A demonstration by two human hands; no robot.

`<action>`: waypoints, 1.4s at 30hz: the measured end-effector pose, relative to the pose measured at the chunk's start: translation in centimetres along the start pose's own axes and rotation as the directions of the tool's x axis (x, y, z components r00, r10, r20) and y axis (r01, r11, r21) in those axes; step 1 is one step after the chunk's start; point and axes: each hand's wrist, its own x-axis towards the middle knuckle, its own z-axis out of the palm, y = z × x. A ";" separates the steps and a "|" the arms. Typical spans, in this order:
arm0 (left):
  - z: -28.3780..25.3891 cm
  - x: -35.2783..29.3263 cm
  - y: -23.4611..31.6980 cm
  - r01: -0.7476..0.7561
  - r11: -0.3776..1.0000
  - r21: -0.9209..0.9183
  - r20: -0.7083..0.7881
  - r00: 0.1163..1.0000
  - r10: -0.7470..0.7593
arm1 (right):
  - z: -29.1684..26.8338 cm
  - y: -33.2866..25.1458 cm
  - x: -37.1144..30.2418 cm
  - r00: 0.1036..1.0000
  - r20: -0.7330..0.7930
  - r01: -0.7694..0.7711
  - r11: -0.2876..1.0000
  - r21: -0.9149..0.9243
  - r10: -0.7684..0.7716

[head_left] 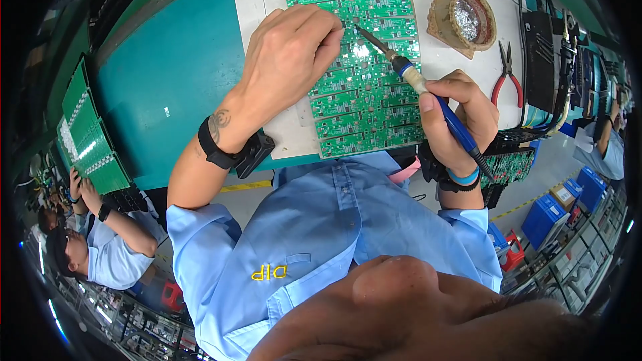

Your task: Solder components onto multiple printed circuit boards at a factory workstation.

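Observation:
A panel of green circuit boards (368, 87) lies on a white sheet in front of me. My right hand (461, 117) grips a soldering iron (455, 124) by its blue handle. The iron's dark tip points up and left and reaches the upper middle part of the panel. Over the panel's left edge rests my left hand (294, 50), its fingers curled and pinched close to the iron's tip. What those fingers hold, if anything, is hidden behind the hand.
Right of the panel stands a round tan holder (463, 20) with shiny metallic stuff inside. Beside it lie red-handled pliers (506, 73) and a dark box with cables (540, 60). A teal mat (174, 80) covers the left. At far left, another person handles green boards (93, 134).

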 end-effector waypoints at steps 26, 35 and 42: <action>0.0 0.0 0.2 -0.003 1.000 -0.005 0.021 1.000 0.003 | -0.3 -0.6 -0.1 1.000 0.009 -0.021 1.000 -0.020 0.022; 0.1 -0.1 0.2 0.018 1.000 -0.019 0.003 1.000 -0.018 | -0.9 -1.2 -0.5 0.998 -0.019 -0.057 0.998 -0.022 0.056; 0.1 -0.3 0.3 0.087 0.995 -0.050 -0.055 0.994 -0.090 | -2.9 0.3 -3.9 0.979 -0.203 -0.026 0.998 0.058 0.037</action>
